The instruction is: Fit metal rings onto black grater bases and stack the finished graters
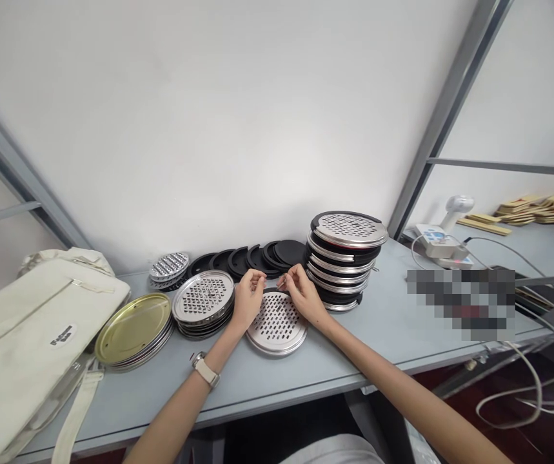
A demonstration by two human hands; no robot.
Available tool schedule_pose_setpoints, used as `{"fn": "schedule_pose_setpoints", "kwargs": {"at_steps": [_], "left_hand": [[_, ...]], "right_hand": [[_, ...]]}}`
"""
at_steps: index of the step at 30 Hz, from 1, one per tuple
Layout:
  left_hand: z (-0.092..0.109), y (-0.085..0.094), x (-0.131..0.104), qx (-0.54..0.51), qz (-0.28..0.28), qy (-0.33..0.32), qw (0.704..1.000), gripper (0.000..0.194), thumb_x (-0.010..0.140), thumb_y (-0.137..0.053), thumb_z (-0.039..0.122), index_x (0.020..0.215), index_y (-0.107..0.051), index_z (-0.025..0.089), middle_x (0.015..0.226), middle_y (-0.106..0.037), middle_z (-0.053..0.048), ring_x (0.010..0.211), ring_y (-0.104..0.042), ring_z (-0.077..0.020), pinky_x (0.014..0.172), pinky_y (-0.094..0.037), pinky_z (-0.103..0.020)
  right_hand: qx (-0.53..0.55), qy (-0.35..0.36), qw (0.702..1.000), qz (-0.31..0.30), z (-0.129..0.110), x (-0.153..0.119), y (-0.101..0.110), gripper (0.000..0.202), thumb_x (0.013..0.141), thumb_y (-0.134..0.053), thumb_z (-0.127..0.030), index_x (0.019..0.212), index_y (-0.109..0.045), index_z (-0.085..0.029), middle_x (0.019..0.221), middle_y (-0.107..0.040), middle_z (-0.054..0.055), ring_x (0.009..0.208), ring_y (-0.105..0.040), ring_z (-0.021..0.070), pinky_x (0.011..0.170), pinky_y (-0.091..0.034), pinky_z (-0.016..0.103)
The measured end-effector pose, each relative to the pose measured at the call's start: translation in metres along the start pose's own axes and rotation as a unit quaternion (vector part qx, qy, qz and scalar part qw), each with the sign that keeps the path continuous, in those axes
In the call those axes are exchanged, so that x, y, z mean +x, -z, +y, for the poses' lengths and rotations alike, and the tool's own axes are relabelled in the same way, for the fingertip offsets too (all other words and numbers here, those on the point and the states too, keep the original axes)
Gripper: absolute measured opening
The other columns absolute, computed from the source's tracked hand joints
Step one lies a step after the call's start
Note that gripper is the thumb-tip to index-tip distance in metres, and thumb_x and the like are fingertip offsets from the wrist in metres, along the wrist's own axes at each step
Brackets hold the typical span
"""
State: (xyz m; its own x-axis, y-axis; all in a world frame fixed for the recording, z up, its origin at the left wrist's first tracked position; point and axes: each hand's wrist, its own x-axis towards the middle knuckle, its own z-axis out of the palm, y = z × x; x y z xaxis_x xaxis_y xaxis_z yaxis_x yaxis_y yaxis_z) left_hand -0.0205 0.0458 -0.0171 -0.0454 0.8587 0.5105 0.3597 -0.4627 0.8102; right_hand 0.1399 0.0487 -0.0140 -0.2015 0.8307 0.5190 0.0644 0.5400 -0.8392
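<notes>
Two bare hands meet over the far edge of a slotted metal plate, which lies flat on the grey counter; the right hand has its grip pinched on a small piece, too tiny to identify, above the plate's far edge; the left hand is at the plate's far left edge with its fingers curled, and I cannot tell whether its grip holds anything; a pale-strapped watch sits on the left wrist, near the plate's left side.

Just left of the slotted plate is a low grater stack, its top disc silver; farther left come gold-topped plates, and beyond them a cream bag; behind the slotted plate, black discs overlap in a row that runs leftward, with small silver graters at its far end; behind and right of the slotted plate rises a tall stack of silver and black rounds; well to its right are a white handheld device and wooden pieces.
</notes>
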Motion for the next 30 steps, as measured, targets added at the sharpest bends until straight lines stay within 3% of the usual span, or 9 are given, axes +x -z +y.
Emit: {"fn": "schedule_pose_setpoints", "kwargs": {"at_steps": [5, 11, 17, 20, 23, 30], "left_hand": [[0.013, 0.000, -0.004, 0.098, -0.021, -0.057, 0.993, 0.011, 0.089, -0.045, 0.020, 0.087, -0.056, 0.019, 0.084, -0.059, -0.002, 0.079, -0.058, -0.0141, 0.070, -0.045, -0.024], [0.027, 0.002, -0.012, 0.224, -0.079, -0.172, 0.956, 0.015, 0.089, -0.041, 0.014, 0.094, -0.054, 0.019, 0.089, -0.056, -0.005, 0.090, -0.054, -0.0190, 0.083, -0.043, -0.032], [0.050, 0.004, -0.034, 0.248, -0.165, -0.168, 0.940, 0.024, 0.091, -0.040, 0.021, 0.112, -0.052, 0.019, 0.104, -0.057, -0.009, 0.101, -0.054, -0.0223, 0.089, -0.043, -0.037], [0.055, 0.012, -0.054, 0.287, -0.224, -0.182, 0.913, 0.057, 0.083, -0.058, 0.039, 0.133, -0.041, 0.019, 0.138, -0.042, -0.015, 0.127, -0.039, -0.0312, 0.104, -0.032, -0.047], [0.052, 0.021, -0.069, 0.294, -0.298, -0.195, 0.887, 0.081, 0.076, -0.064, 0.051, 0.144, -0.028, 0.023, 0.148, -0.029, -0.015, 0.136, -0.027, -0.0329, 0.108, -0.027, -0.051], [0.059, 0.036, -0.089, 0.331, -0.319, -0.179, 0.870, 0.074, 0.081, -0.061, 0.035, 0.145, -0.025, 0.026, 0.149, -0.028, -0.010, 0.137, -0.026, -0.0277, 0.109, -0.029, -0.047]], "right_hand": [[-0.048, -0.008, 0.999, 0.018, 0.002, 0.000, 0.002, 0.012, 0.094, -0.040, -0.034, 0.088, -0.040, -0.024, 0.060, -0.040, -0.007, 0.053, -0.040, 0.0117, 0.053, -0.034, 0.023], [-0.057, -0.008, 0.998, 0.010, 0.003, -0.002, 0.004, 0.012, 0.095, -0.035, -0.031, 0.102, -0.040, -0.023, 0.060, -0.037, -0.007, 0.052, -0.039, 0.0126, 0.053, -0.034, 0.023], [-0.101, 0.037, 0.994, 0.027, -0.004, -0.003, 0.008, 0.019, 0.095, -0.033, -0.026, 0.112, -0.035, -0.020, 0.074, -0.047, -0.001, 0.065, -0.051, 0.0144, 0.066, -0.042, 0.027], [-0.116, 0.058, 0.991, 0.016, -0.005, -0.006, 0.010, 0.018, 0.095, -0.033, -0.024, 0.112, -0.035, -0.019, 0.078, -0.049, 0.000, 0.069, -0.053, 0.0144, 0.068, -0.043, 0.026], [-0.126, 0.067, 0.990, -0.002, -0.003, -0.012, 0.013, 0.018, 0.095, -0.032, -0.023, 0.112, -0.035, -0.020, 0.077, -0.050, 0.000, 0.067, -0.054, 0.0140, 0.065, -0.044, 0.026], [-0.191, 0.065, 0.979, -0.026, 0.004, -0.039, 0.033, 0.022, 0.095, -0.032, -0.021, 0.116, -0.032, -0.019, 0.082, -0.055, 0.004, 0.070, -0.059, 0.0166, 0.065, -0.046, 0.028]]}}
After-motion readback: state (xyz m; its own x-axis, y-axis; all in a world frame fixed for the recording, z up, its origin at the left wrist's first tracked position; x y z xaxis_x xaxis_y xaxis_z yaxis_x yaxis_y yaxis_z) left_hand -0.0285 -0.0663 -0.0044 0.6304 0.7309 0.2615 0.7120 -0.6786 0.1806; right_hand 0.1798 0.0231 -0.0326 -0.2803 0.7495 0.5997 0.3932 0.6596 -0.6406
